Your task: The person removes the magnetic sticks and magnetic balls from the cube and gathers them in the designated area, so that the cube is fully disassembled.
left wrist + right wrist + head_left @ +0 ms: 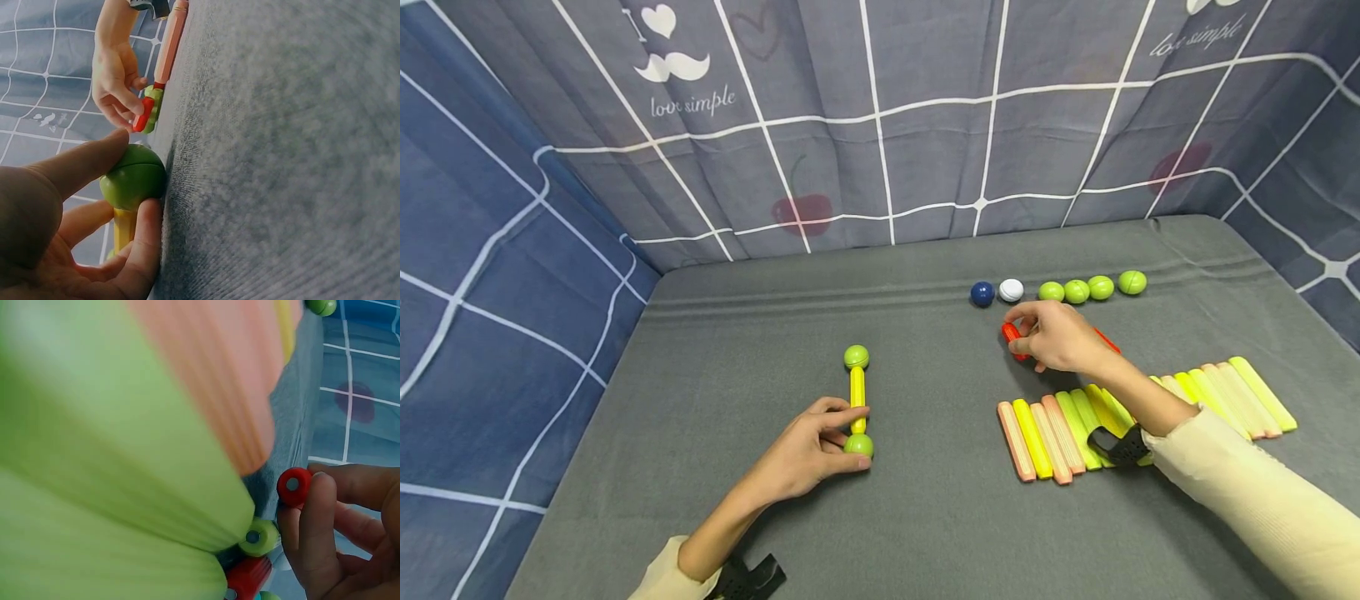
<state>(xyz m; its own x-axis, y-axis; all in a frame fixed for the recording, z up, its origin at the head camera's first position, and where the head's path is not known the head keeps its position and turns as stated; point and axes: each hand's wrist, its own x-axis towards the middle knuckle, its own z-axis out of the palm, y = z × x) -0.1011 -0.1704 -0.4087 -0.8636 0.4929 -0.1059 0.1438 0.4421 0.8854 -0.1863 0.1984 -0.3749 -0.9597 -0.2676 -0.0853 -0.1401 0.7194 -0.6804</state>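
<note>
My left hand (808, 450) holds the near green ball (859, 447) between thumb and fingers. A yellow stick (857, 385) runs away from that ball to a second green ball (856, 357), making a dumbbell shape on the grey cloth. In the left wrist view, the thumb and fingers sit around the held green ball (132, 178). Off to the right, my right hand (1060, 337) pinches a short red stick (1014, 341). Seen in the right wrist view, the red stick's round end (292, 484) has a grey metal-like dot.
Behind the right hand stand a blue ball (982, 293), a white ball (1011, 290) and several green balls (1101, 287). Yellow, green and pink sticks (1037, 437) lie in a row under the right forearm. Another red piece (1107, 340) shows behind the right wrist. A checked curtain (925, 150) encloses the table.
</note>
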